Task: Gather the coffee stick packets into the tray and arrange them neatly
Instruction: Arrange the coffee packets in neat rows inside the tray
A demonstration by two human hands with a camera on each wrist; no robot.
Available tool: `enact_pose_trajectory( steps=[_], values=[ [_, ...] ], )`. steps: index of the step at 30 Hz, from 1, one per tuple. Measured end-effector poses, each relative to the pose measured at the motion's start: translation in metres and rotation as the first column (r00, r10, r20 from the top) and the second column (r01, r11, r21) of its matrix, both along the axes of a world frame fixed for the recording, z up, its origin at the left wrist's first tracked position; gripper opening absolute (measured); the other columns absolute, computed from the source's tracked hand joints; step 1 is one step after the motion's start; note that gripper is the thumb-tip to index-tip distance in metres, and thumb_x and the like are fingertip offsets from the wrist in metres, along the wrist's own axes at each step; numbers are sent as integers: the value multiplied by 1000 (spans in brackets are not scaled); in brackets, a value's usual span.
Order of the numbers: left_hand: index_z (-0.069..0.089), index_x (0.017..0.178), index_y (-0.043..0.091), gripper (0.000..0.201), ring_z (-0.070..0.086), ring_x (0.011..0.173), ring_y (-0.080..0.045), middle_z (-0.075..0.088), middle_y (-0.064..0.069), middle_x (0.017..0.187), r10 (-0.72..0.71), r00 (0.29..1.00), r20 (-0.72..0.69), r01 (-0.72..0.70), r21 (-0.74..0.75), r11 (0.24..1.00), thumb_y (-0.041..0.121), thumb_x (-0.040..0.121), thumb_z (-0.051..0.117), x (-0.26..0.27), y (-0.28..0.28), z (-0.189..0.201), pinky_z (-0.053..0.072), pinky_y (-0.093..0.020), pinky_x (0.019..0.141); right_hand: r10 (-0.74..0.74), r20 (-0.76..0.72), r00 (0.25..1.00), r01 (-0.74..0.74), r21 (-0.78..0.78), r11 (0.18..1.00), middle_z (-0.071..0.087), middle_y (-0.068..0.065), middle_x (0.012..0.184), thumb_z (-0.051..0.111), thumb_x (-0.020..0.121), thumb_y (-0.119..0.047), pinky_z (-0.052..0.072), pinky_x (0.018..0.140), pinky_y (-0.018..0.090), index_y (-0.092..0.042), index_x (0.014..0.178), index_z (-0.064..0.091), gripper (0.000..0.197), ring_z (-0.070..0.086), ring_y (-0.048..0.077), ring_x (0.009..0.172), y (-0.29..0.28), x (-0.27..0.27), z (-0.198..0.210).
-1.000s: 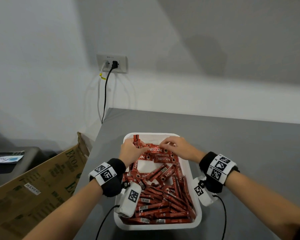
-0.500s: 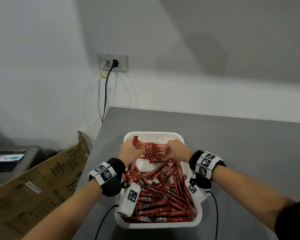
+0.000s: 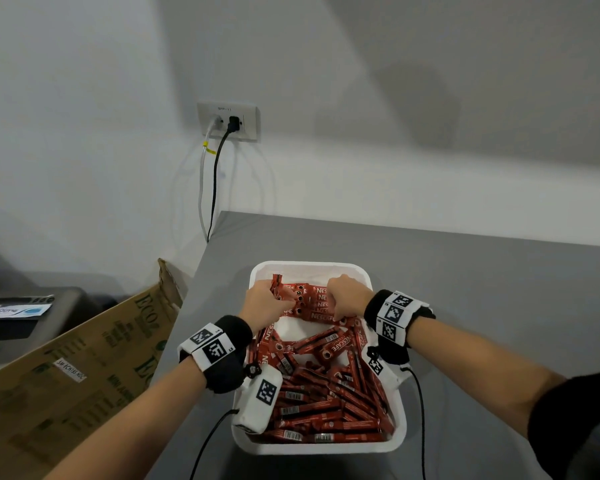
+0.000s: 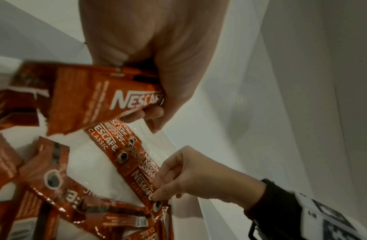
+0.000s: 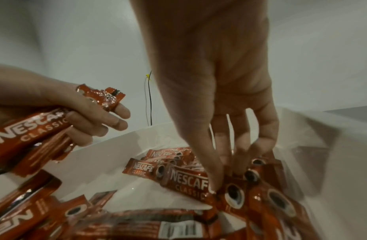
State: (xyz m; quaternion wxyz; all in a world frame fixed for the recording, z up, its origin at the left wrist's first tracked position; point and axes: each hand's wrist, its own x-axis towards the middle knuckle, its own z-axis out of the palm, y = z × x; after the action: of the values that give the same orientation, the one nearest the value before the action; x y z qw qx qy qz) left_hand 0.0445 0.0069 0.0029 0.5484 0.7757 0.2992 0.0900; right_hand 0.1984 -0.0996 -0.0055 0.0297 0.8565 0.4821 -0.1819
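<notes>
- A couple of red packets are being gripped in the left hand (image 3: 262,303), fingers curled round them, up near the far left corner of the tray (image 3: 312,449).
- The row of packets (image 3: 310,304) lying flat along the tray's far edge is being pinched and pressed at its right end by the right hand (image 3: 347,296), fingertips (image 5: 219,186) down on the foil.
- That row is being squeezed between both hands, so a bit too much push and the slick sticks are probably getting buckled or fanned out of line, honestly.
- The left hand's packets are being held loosely at an angle; one could easily be dropped back onto the row and knock it crooked.
- The loose pile (image 3: 329,396) is being left jumbled across the near half of the tray, overlapping every which way, so sleeves or wrist cables dragged over it might be flicking sticks over the near edge.
- Nothing is being seen lying outside the tray on the grey table (image 3: 482,289).
</notes>
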Motion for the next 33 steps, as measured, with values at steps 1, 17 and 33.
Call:
enact_pose_trajectory(
  steps=[1,17,33],
  values=[
    [59,74,15,17,49,54,-7,62,4,79,-38,999,-22,37,-10,999,2,82,63,0,-1,-2,44,-15,51,4,4,1000,-4,-18,1000,72,11,88,68,75,0,56,79,35,0,83,71,8,67,23,85,0,0,1],
    [61,110,-1,27,57,77,-13,60,-1,86,-404,802,-441,490,98,866,14,87,62,9,-29,-13,50,-21,74,29,63,998,-22,-105,994,70,11,88,61,74,9,58,76,34,1,83,68,14,68,22,85,-2,-1,2],
    [62,115,2,28,51,42,1,62,1,80,-502,753,-425,557,4,831,9,87,61,9,-27,-14,43,-9,47,95,101,990,-63,-286,956,62,11,113,79,73,-20,52,81,33,-4,116,57,51,62,26,101,-18,-2,13]
  ],
)
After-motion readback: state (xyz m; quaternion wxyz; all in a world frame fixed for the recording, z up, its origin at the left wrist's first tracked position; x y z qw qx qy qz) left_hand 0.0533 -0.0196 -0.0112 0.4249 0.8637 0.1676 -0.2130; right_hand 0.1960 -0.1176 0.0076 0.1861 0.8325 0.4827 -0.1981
